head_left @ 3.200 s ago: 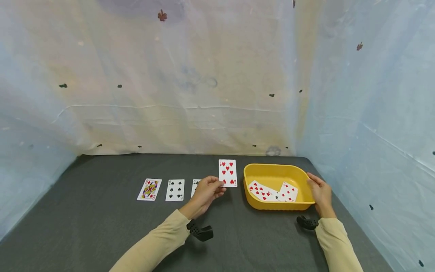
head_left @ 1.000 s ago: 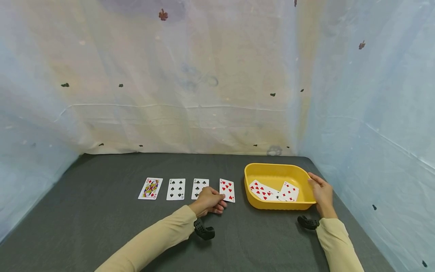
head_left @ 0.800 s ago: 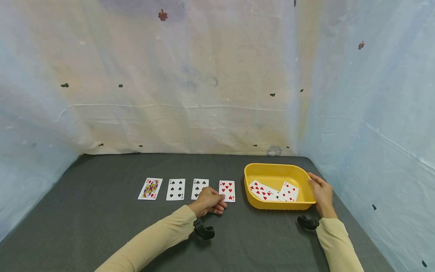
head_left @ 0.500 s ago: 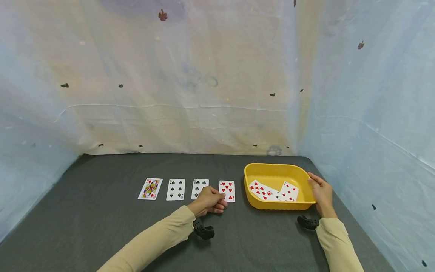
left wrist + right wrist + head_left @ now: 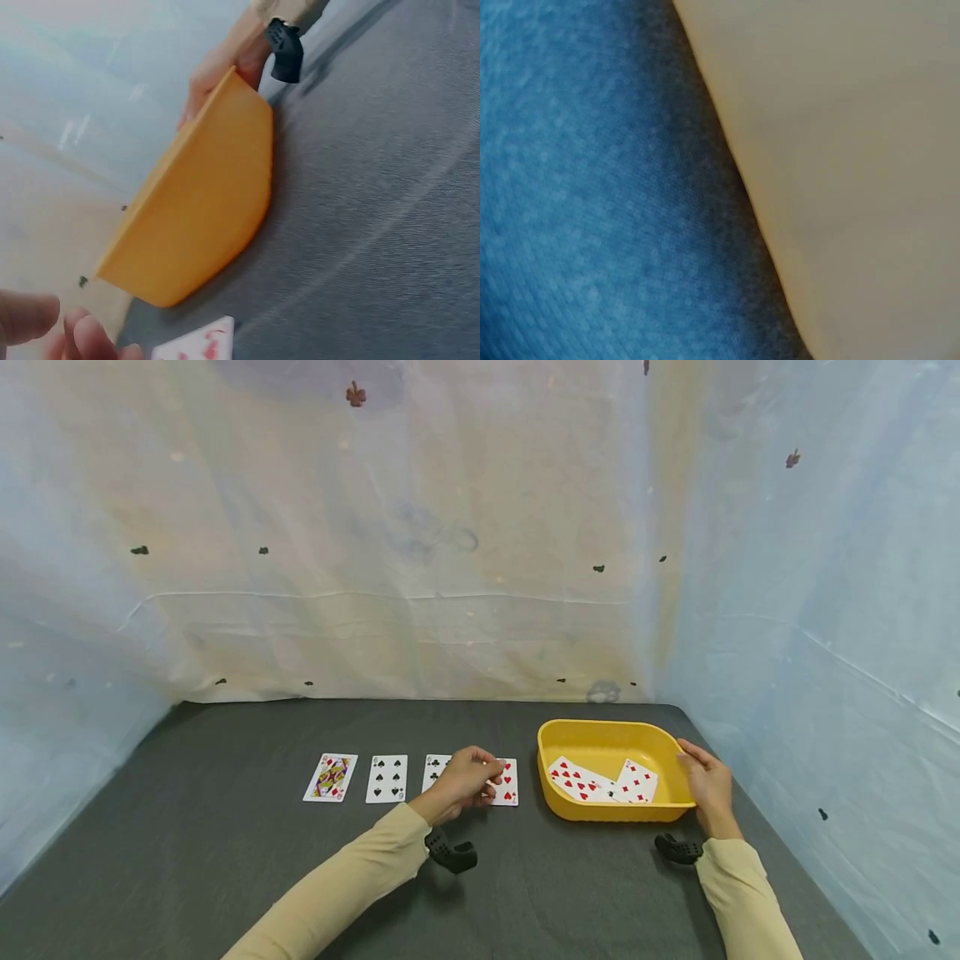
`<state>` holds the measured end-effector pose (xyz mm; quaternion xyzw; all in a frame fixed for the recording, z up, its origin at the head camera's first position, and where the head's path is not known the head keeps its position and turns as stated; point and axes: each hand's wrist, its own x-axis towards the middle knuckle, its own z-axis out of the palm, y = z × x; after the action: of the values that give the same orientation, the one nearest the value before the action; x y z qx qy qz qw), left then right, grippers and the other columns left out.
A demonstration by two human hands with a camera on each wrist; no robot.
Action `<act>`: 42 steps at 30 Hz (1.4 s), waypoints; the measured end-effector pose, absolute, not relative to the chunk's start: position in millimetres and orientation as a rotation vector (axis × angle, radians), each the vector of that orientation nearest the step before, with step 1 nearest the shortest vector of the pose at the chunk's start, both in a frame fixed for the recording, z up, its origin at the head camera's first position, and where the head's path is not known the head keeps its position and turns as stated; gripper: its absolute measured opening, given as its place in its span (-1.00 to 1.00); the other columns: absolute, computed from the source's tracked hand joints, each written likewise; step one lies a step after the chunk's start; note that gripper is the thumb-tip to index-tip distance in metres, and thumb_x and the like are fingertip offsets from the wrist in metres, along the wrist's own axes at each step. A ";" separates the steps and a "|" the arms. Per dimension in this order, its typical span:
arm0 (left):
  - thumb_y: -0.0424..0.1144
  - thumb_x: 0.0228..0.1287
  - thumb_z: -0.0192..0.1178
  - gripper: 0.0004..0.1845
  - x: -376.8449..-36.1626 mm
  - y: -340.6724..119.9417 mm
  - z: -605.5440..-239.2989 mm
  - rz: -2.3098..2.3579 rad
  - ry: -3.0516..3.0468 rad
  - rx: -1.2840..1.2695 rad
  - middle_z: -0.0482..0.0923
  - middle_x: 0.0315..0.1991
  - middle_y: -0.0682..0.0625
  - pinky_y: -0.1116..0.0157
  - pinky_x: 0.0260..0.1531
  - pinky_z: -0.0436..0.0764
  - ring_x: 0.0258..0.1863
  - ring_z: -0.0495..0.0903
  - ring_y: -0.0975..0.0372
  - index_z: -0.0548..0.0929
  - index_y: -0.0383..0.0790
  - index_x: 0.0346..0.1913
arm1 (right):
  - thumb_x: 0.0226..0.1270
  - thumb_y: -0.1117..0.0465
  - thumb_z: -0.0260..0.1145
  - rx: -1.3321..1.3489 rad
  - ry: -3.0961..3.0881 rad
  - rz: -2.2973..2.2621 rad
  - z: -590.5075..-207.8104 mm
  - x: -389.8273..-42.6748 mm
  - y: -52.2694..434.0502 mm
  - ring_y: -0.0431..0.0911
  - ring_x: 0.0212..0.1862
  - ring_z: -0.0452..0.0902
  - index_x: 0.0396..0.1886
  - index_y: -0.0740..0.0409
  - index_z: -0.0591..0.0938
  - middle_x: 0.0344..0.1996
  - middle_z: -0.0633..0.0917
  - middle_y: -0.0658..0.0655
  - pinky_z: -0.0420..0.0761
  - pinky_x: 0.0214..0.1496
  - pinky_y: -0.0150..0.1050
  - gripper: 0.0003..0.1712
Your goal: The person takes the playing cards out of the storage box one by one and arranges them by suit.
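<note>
Your right hand (image 5: 705, 787) grips the tub (image 5: 600, 737) rim; a tug could tip it and spill its cards (image 5: 600, 783). Your left hand (image 5: 459, 781), fingers loosely curled and holding nothing, hovers over the seven (image 5: 510, 781) lying last in the row (image 5: 386, 778); a brush could skew it.

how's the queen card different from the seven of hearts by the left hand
The queen is a face card with a coloured picture; the seven of hearts shows plain red pips. The queen lies far left and untouched; the seven ends the row beside the yellow tray, partly under the left hand. Both lie face up.
</note>
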<state>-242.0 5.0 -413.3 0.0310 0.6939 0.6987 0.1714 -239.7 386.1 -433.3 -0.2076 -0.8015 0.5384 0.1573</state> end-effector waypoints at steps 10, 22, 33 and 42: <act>-0.13 0.37 0.23 -0.73 -247.4 18.1 -393.5 1.924 2.125 0.384 0.47 -0.45 -0.06 0.22 -0.39 0.62 -0.55 0.44 0.22 0.50 -0.25 -0.05 | 0.53 0.14 0.05 -0.597 -2.284 1.551 -433.1 -237.4 387.4 -0.35 -0.27 0.45 0.35 0.20 0.44 0.28 0.43 0.31 0.54 -0.33 -0.54 -0.52; -0.19 0.40 0.19 -0.79 -253.7 44.9 -371.7 1.588 2.371 0.963 0.45 -0.29 0.01 0.38 -0.41 0.43 -0.45 0.40 0.26 0.49 -0.18 -0.02 | 0.55 0.13 0.01 -0.592 -2.283 1.585 -429.2 -236.1 384.8 -0.06 -0.03 0.50 0.38 0.20 0.41 0.30 0.41 0.31 0.57 -0.26 -0.49 -0.51; -0.22 0.38 0.22 -0.78 -263.9 71.7 -363.9 1.258 2.511 1.254 0.41 -0.17 -0.02 0.39 -0.19 0.43 -0.20 0.39 0.22 0.45 -0.22 -0.05 | 0.55 0.13 0.01 -0.581 -2.295 1.566 -431.0 -236.1 384.3 -0.04 0.00 0.47 0.37 0.19 0.41 0.30 0.40 0.30 0.53 -0.30 -0.54 -0.51; -0.12 0.39 0.20 -0.75 -268.9 85.1 -360.7 0.682 2.794 1.433 0.38 -0.13 0.03 0.32 -0.20 0.33 -0.16 0.31 0.19 0.46 -0.13 -0.01 | 0.54 0.12 0.03 -0.597 -2.291 1.568 -431.2 -238.3 384.3 -0.02 0.03 0.47 0.37 0.18 0.42 0.33 0.38 0.28 0.51 -0.31 -0.55 -0.51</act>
<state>-268.9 85.1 -360.7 0.4458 0.8689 0.2121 -0.0359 -238.3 384.3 -431.2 -0.2080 -0.7975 0.5459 0.1504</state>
